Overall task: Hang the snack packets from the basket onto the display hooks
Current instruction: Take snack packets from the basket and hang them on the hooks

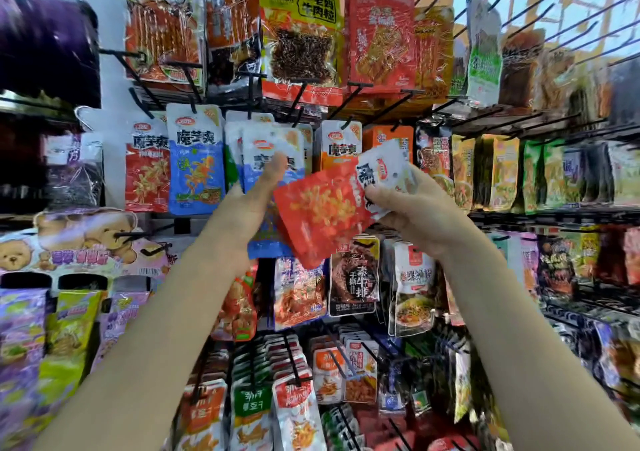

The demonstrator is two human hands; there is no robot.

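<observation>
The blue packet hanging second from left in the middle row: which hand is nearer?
Left. The left hand is raised just right of the blue packet; the right hand is farther right, gripping the red packet.

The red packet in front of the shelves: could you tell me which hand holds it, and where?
The right hand pinches the red packet at its white top end; the left hand is beside it, fingers straight.

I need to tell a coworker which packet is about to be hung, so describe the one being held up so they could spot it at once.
Start at the wall of display hooks packed with snack packets and find the two raised hands in the middle. The right hand pinches the red packet by its white top. Unlike the hanging packets around it, it is tilted, off any hook, and in front of the rows.
</observation>
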